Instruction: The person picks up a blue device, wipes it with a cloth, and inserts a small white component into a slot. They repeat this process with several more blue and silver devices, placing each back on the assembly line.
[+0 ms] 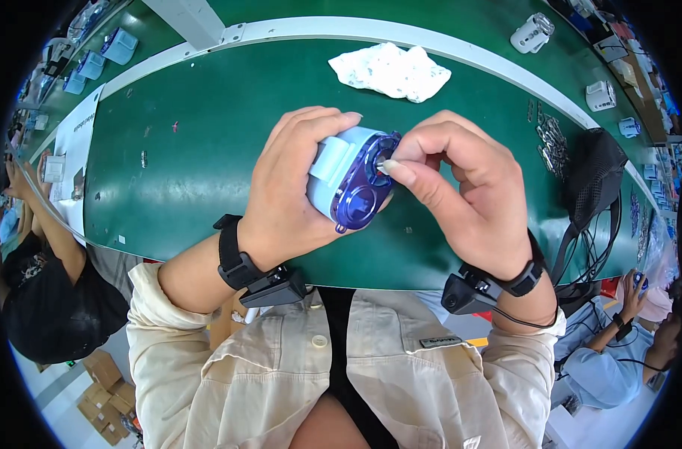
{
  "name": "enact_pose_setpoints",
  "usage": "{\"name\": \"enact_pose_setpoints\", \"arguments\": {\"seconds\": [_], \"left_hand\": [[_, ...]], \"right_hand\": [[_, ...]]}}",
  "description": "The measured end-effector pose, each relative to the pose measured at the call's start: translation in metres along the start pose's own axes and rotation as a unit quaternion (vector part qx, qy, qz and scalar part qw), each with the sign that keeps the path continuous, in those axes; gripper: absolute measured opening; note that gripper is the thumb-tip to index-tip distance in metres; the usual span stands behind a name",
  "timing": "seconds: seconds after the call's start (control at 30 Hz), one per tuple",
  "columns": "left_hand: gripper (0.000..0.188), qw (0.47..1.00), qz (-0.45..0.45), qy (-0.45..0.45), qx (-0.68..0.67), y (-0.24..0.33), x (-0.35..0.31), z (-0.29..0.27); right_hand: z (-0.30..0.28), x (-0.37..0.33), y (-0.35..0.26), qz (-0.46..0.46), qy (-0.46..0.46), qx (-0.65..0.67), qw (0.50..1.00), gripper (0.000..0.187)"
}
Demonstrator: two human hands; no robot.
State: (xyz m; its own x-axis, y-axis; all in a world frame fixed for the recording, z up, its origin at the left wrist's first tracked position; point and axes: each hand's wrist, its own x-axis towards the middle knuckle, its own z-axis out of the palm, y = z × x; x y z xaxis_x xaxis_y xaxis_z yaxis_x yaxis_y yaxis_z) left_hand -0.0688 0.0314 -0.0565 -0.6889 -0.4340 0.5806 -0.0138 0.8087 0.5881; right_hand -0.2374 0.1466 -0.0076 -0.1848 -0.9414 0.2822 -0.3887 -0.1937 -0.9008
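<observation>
My left hand (285,179) is wrapped round a small light-blue plastic device (326,173) with a shiny dark-blue translucent face, held tilted above the green table. The face has two round parts, one above the other, and a small loop at its lower end. My right hand (464,179) is closed in a pinch at the upper round part, thumb and forefinger touching it. Something small and pale shows at the thumb tip, too small to name. Each wrist wears a black strap with a small black camera.
A crumpled white cloth (390,71) lies at the far side of the green table (199,135). Several small metal parts (553,146) are piled at the right, beside a black mesh bag (597,168) with cables. White devices (533,33) stand beyond the white rail. People work at both sides.
</observation>
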Motion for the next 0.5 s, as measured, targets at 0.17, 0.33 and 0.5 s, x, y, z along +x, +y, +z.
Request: {"name": "enact_pose_setpoints", "arguments": {"seconds": [0.17, 0.33, 0.5], "left_hand": [[0.074, 1.0, 0.016, -0.009, 0.005, 0.0, 0.001, 0.0], [0.074, 1.0, 0.011, -0.026, 0.009, 0.001, 0.001, -0.001], [0.074, 1.0, -0.02, -0.012, 0.01, -0.002, -0.001, 0.001]], "right_hand": [[-0.004, 0.001, 0.003, -0.044, -0.011, -0.033, 0.998, 0.008], [-0.008, 0.003, 0.003, -0.008, -0.038, -0.036, 0.999, 0.008], [0.01, 0.0, 0.011, -0.109, 0.073, -0.132, 0.982, 0.012]]}}
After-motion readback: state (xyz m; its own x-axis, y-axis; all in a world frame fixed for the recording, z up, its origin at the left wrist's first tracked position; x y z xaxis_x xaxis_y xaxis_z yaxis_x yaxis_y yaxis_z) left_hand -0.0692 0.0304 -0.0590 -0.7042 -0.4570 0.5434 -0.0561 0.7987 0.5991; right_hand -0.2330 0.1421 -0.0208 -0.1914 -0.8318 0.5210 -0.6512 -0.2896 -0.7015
